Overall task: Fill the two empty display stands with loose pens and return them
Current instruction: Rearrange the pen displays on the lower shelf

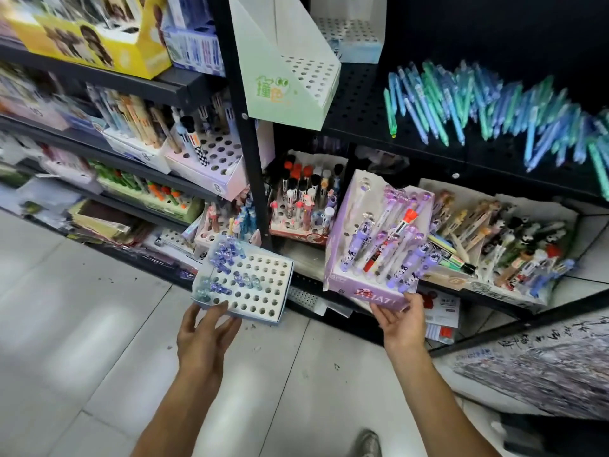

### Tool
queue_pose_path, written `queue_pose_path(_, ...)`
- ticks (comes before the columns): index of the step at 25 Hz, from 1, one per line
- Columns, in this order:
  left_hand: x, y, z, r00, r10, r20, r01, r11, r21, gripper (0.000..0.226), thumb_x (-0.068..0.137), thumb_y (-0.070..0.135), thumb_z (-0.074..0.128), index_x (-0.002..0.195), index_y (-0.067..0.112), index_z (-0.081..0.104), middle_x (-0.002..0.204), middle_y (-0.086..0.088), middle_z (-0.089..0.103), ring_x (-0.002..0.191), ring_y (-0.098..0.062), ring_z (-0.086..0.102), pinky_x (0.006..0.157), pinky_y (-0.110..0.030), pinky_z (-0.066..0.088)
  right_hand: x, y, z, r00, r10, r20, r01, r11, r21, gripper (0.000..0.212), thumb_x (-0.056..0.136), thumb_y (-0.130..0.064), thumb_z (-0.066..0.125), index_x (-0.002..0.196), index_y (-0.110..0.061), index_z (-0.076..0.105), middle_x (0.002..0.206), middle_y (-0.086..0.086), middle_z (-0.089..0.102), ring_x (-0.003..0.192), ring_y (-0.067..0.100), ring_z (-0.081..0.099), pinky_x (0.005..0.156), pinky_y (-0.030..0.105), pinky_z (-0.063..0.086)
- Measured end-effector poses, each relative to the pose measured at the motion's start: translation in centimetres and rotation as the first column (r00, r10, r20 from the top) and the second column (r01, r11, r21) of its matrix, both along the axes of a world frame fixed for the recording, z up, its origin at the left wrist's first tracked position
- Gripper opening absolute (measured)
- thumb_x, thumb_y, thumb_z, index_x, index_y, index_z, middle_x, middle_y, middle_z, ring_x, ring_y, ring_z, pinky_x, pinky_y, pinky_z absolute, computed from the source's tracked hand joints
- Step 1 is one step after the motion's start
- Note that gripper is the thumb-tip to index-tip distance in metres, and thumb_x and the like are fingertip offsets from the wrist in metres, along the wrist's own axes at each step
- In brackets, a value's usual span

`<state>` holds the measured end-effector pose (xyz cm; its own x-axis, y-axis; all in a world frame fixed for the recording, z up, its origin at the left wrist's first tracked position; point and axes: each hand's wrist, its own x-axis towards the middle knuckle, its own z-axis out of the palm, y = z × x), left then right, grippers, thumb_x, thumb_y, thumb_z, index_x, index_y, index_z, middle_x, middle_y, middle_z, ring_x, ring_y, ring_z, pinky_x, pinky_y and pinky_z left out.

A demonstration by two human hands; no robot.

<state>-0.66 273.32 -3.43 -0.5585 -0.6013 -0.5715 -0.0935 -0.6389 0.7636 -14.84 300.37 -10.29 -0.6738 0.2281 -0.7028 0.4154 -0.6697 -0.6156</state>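
A blue-and-white display stand (pixel 253 285) is held out over the tiled floor (pixel 82 324) by the left hand (pixel 204 331); the thumb is laid on its near top edge and the fingers are spread beneath its base. Most of its holes are bare, and a few clear blue-topped pens (pixel 227 255) are seen at its far left corner and near its middle, some of them lying over rather than standing. A purple display stand (pixel 349 282) is gripped at its near front edge by the right hand (pixel 400 319), thumb on top and fingers curled under. It is tipped back toward the shelving, and purple character pens (pixel 395 245), with one red-capped pen among them, are leaned inside it.

On the black perforated shelf (pixel 362 103) above, loose blue and green pens (pixel 487 107) are spread in a long heap. Just beside them to the left, an empty pale green stand (pixel 283 84) is set at the shelf's edge, touching the black upright post (pixel 244 133). Behind it a second empty stand (pixel 352 37), white with a light blue front, is set further back. Below the shelf, a wide tray of figure-topped pens (pixel 501 239) is laid just right of the purple stand; whether the two are touching cannot be told through the blur.
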Motion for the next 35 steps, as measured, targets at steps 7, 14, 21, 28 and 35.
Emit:
queue_pose_path(7,-0.2,-0.6,-0.4,1.000,0.020,0.001,-0.020,0.999,0.040,0.052,0.087,0.006,0.070,0.135,0.019,0.053,0.107,-0.004,0.076,0.091,-0.026,0.074,0.084,-0.032,0.060,0.7,-0.5,1.4,1.000,-0.026,-0.016,0.027,0.999,0.023,0.011,0.089,-0.020,0.059,0.092,-0.010,0.057,0.096,0.017,0.066,0.089,0.032,0.068,0.077,0.041,0.058)
queue_pose_path(14,0.2,-0.9,-0.5,1.000,0.007,0.014,-0.007,0.999,0.038,0.050,0.088,0.006,0.069,0.134,0.020,0.053,0.119,-0.005,0.071,0.093,-0.026,0.074,0.097,-0.040,0.054,0.9,-0.4,2.4,0.998,-0.026,-0.053,0.027,0.999,0.017,0.017,0.089,-0.022,0.058,0.099,-0.009,0.059,0.098,0.016,0.068,0.092,0.032,0.069,0.081,0.042,0.058)
queue_pose_path(21,0.2,-0.8,-0.6,1.000,0.011,0.013,-0.012,0.998,0.054,0.051,0.089,0.006,0.068,0.135,0.021,0.052,0.119,-0.005,0.071,0.098,-0.028,0.073,0.097,-0.041,0.055,-2.3,-2.0,3.8,0.997,-0.029,-0.074,0.034,0.998,0.056,0.012,0.089,-0.019,0.061,0.090,-0.008,0.056,0.098,0.016,0.067,0.095,0.032,0.071,0.082,0.043,0.060)
queue_pose_path(28,1.0,-1.4,-1.0,0.999,0.033,0.022,-0.033,0.999,0.029,0.050,0.089,0.006,0.068,0.134,0.020,0.053,0.117,-0.005,0.072,0.097,-0.027,0.074,0.090,-0.037,0.058,-4.6,-2.2,4.0,0.994,-0.095,-0.047,0.098,0.994,0.051,0.016,0.086,-0.019,0.064,0.091,-0.005,0.058,0.096,0.017,0.067,0.090,0.030,0.071,0.070,0.039,0.061)
queue_pose_path(35,1.2,-1.8,-1.4,0.998,0.044,0.040,-0.045,0.999,0.023,0.049,0.089,0.005,0.068,0.134,0.020,0.054,0.114,-0.003,0.073,0.097,-0.029,0.074,0.095,-0.040,0.056,-6.4,-3.0,3.8,0.995,-0.087,-0.048,0.090,0.994,0.065,0.020,0.085,-0.015,0.067,0.097,-0.008,0.053,0.102,0.017,0.069,0.090,0.029,0.072,0.075,0.042,0.062)
